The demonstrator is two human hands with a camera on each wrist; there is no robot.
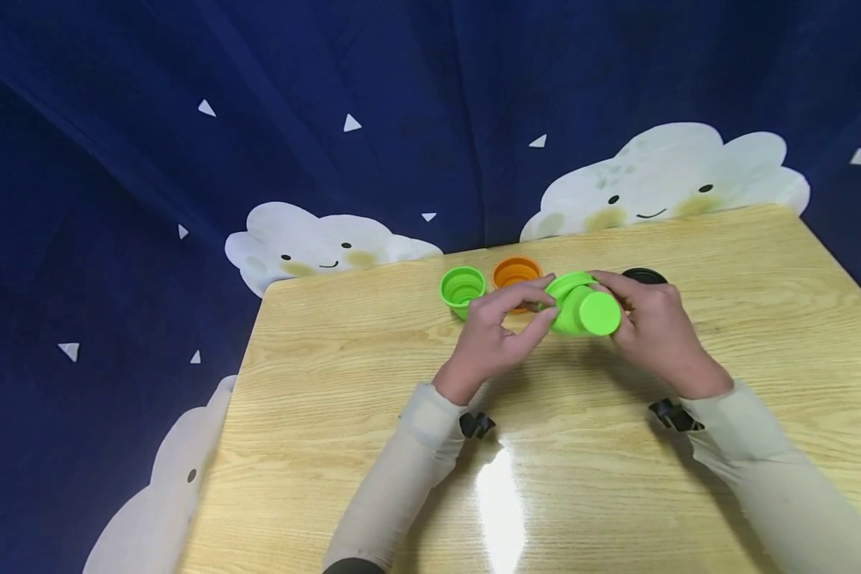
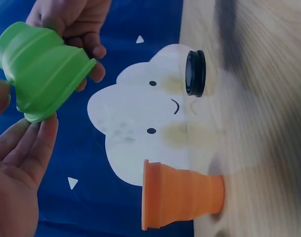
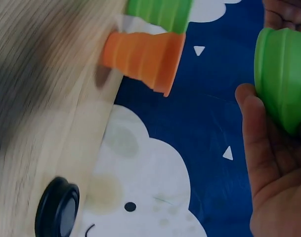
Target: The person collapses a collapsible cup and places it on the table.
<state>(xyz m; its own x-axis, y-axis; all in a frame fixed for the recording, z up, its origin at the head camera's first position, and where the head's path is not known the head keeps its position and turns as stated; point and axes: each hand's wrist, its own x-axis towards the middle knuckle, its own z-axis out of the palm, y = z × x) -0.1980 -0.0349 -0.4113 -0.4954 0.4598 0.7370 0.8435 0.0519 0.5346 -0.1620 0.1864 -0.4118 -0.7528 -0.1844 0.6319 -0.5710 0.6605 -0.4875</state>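
Note:
Above the table, both hands hold a green collapsible cup (image 1: pixel 568 320), tilted with its base toward the head camera. My left hand (image 1: pixel 493 328) pinches its wide rim from the left; the left wrist view shows fingertips against the rim of the cup (image 2: pixel 49 74) and the thumb at its side. From the other side, my right hand (image 1: pixel 656 328) grips the cup, with its fingers partly hidden behind it. In the right wrist view, the right hand (image 3: pixel 279 173) has its fingers along the side of the ribbed cup (image 3: pixel 286 74).
A second green cup (image 1: pixel 462 288) stands at the back of the wooden table (image 1: pixel 316 383), mouth up. Beside it is an orange cup (image 1: pixel 514 271), partly behind the left hand. A low, round black thing (image 2: pixel 195 73) sits further right. A dark blue cloud-patterned curtain (image 1: pixel 373 175) hangs behind.

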